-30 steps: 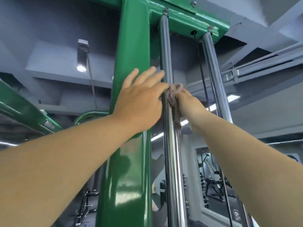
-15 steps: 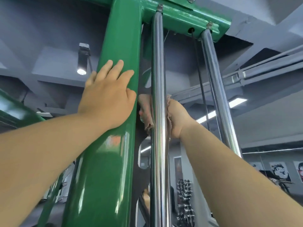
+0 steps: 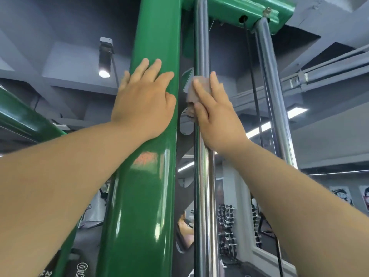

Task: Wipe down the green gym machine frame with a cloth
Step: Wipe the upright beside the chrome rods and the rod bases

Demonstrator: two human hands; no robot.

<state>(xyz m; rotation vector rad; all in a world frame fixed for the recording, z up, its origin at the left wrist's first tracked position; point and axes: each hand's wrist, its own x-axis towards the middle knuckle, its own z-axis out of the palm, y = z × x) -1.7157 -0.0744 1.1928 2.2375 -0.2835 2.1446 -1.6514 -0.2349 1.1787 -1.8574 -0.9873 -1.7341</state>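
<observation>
Both hands up: left hand [image 3: 142, 100] flat on green post [image 3: 151, 176]; right hand [image 3: 216, 114] presses cloth [image 3: 200, 89] to chrome rod [image 3: 203, 186].

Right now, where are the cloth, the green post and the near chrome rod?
cloth [image 3: 200, 87]: head view, bare patch between the right hand's fingers.
green post [image 3: 139, 196]: head view, glossy front below the left hand.
chrome rod [image 3: 204, 196]: head view, shaft below the right hand.
</observation>
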